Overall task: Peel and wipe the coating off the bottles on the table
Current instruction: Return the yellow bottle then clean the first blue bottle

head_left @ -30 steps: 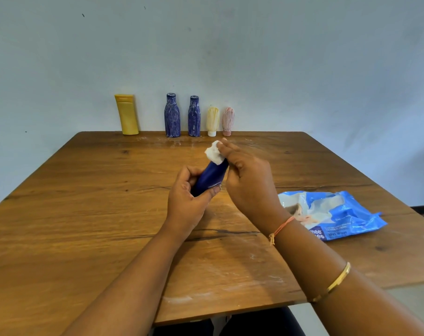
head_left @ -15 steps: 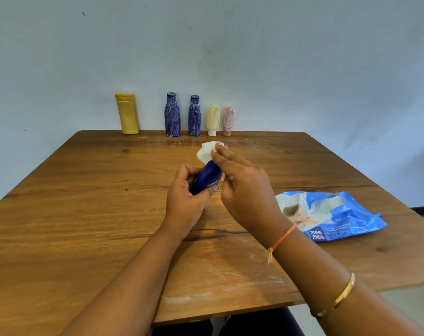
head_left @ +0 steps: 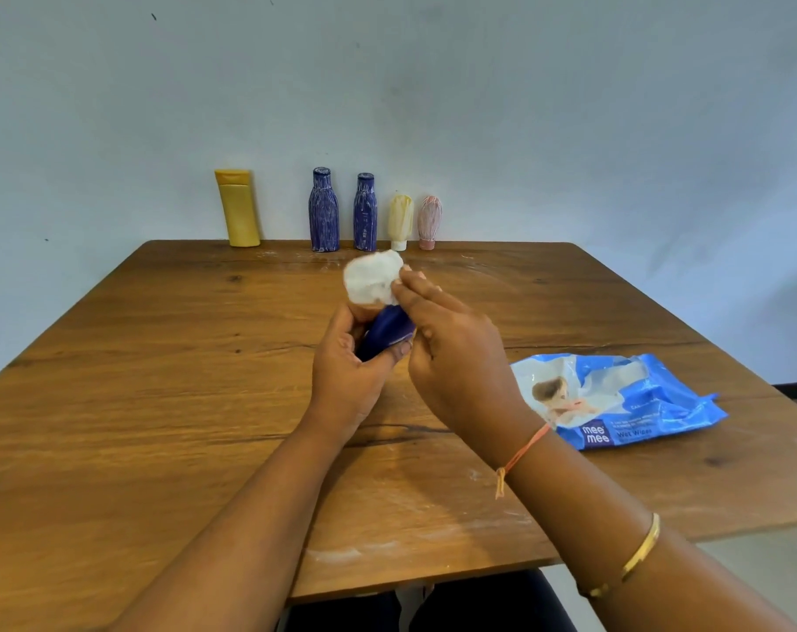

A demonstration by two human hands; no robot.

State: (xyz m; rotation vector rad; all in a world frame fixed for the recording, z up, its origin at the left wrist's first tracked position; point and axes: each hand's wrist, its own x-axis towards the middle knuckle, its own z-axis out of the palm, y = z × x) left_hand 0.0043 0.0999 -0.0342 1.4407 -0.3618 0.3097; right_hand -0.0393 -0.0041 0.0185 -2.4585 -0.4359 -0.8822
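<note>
Here, the left hand [head_left: 346,376] is held above the middle of the bench [head_left: 159,358], its fingers [head_left: 341,323] and thumb curled round the lower part of a dark blue bottle [head_left: 387,333]. The bottle tilts up and away from the person, clear of the bench top. The right hand [head_left: 460,362] is just beside it. Its fingers [head_left: 414,289] pinch a crumpled white wipe [head_left: 371,278] against the bottle's upper end, which the wipe hides. The bottle's visible side looks plain blue.

Five more bottles stand upright in a row at the far edge of the bench, against the wall [head_left: 524,107]. From the left they are a yellow bottle [head_left: 239,209], a tall blue bottle [head_left: 323,212] and a second blue bottle [head_left: 365,214], both streaked with pale lines, then a small cream bottle [head_left: 401,221] and a small pink bottle [head_left: 429,221], each on its cap and also streaked. The yellow one stands apart from the other four.

A blue pack [head_left: 624,399] of wet wipes lies flat on the bench to the right of the hands, near the right forearm. White smears mark the bench near its front edge and in front of the row. The right wrist wears an orange thread [head_left: 519,453], and a gold bangle [head_left: 638,558] sits lower on the forearm.
</note>
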